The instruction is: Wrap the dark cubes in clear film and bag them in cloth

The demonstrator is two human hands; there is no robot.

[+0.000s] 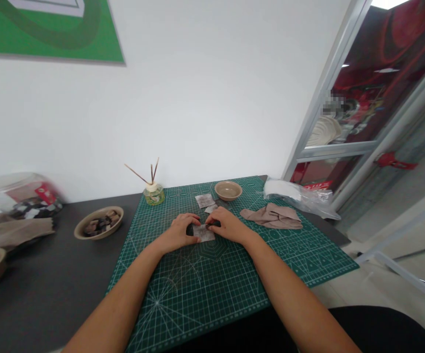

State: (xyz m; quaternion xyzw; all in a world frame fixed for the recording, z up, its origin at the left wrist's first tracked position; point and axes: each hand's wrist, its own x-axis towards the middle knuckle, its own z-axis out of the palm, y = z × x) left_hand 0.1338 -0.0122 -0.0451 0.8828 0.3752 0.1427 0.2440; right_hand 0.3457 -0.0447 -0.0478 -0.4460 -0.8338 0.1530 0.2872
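A small whitish square piece with grey smudges, perhaps paper or cloth, lies on the green cutting mat. My left hand grips its left edge between thumb and fingers. Over its upper right part, my right hand is closed in a pinch; a dark patch shows at those fingertips, too small to name. Just beyond my hands lie another smudged square and a further pale piece, partly covered by my right hand.
A beige bowl, a crumpled brownish cloth and a clear plastic bag sit at the back right. Left are a reed diffuser, a bowl of small dark blocks, a clear tub and another cloth.
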